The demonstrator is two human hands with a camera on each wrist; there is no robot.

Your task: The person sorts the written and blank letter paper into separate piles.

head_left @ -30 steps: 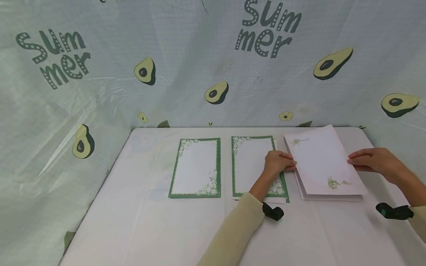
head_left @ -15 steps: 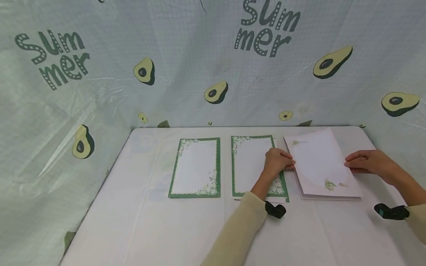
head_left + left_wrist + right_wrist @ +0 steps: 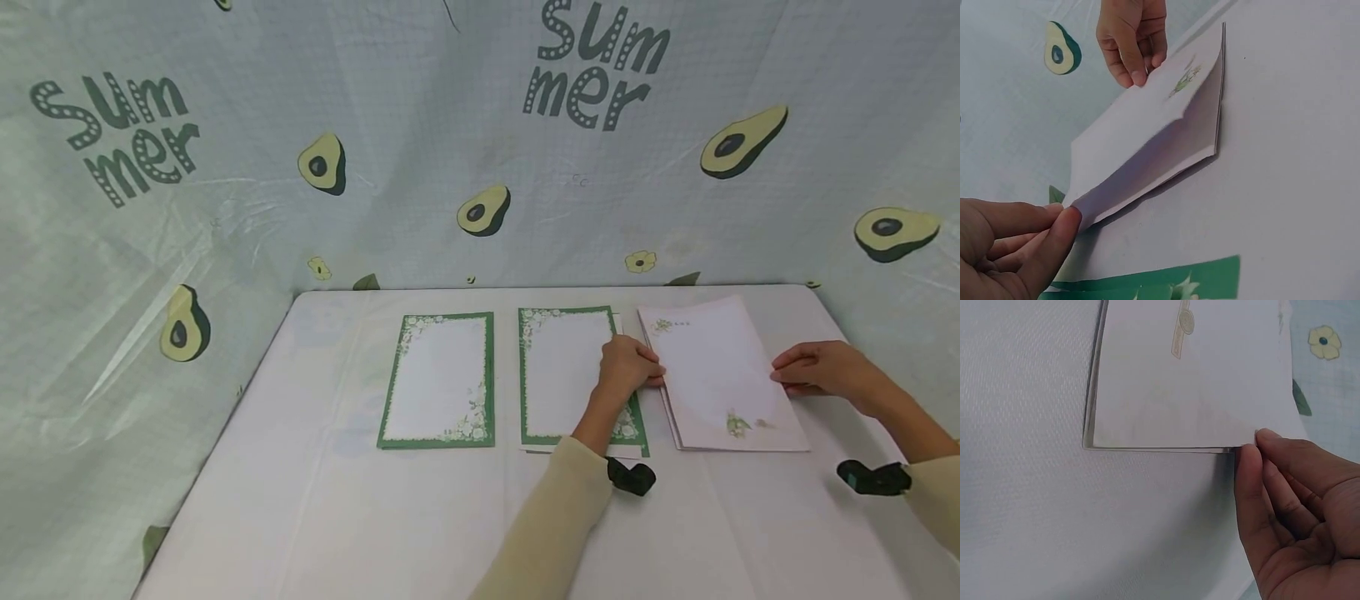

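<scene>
A pale pink sheet of stationery paper (image 3: pixel 720 375) with small green floral prints lies over a stack of similar paper at the right of the table. My left hand (image 3: pixel 627 367) pinches its left edge between thumb and fingers. At the opposite edge, my right hand (image 3: pixel 821 371) pinches the paper's side. In the left wrist view the top sheet (image 3: pixel 1129 125) bows up, leaving a gap above the lower paper (image 3: pixel 1191 144). The right wrist view shows the thumb and fingers of the right hand (image 3: pixel 1304 506) at the sheet's edge, with the lower layers slightly offset.
Left of my hands, a green-bordered floral sheet (image 3: pixel 558 367) lies on other paper whose edges stick out. Further left is another green-bordered stack (image 3: pixel 435 379). A white cloth covers the table (image 3: pixel 337 500); a curtain printed with avocados (image 3: pixel 405 108) hangs behind it.
The top pink sheet has come down and shifted slightly left, now nearly lined up with the stack below. My right hand has moved left with it; the left hand stays almost in place.
</scene>
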